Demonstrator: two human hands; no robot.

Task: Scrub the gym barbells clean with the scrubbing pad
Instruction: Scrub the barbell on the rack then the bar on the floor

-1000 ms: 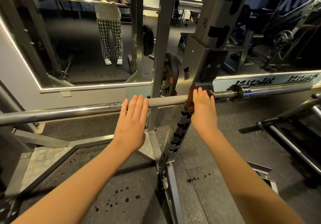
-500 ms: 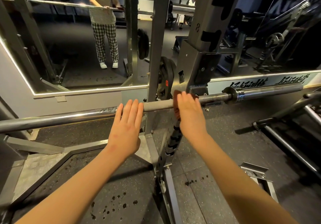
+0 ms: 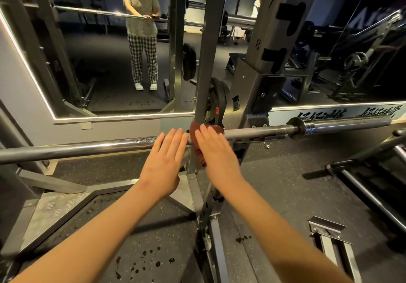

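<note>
1. Dark speckled rubber floor [image 3: 285, 186] lies nearest under the view, with some dark wet-looking spots on it, and the grey steel feet of the rack stand on it.
2. Two bare hands reach forward. The left hand [image 3: 163, 162] is flat, its fingers straight and close together, and its fingertips rest on the bar. It does not close around anything.
3. The right hand [image 3: 216, 155] is flat too. It presses the reddish-brown scrubbing pad [image 3: 196, 136] over the bar, just beside the left hand. The pad folds over the top of the bar and hangs down under the palm.
4. I judge the pad soft and light. It bends easily, so it is best to wrap it around the bar and squeeze it with the whole palm.
5. The long silver steel barbell [image 3: 77, 150] lies level across the dark grey steel rack upright [image 3: 263, 98]. It looks heavy, stiff and smooth, perhaps slippery on the shiny part. There is no need to lift it, only to steady it, because it can roll on its supports.
6. Farther away, a big wall mirror [image 3: 98, 63] shows the person standing at the bar.
7. Count: one pad, two hands, one barbell under the hands. More bars lie low at the right edge, but I cannot tell how many are barbells. One black weight plate [image 3: 216, 100] hangs behind the upright.
</note>
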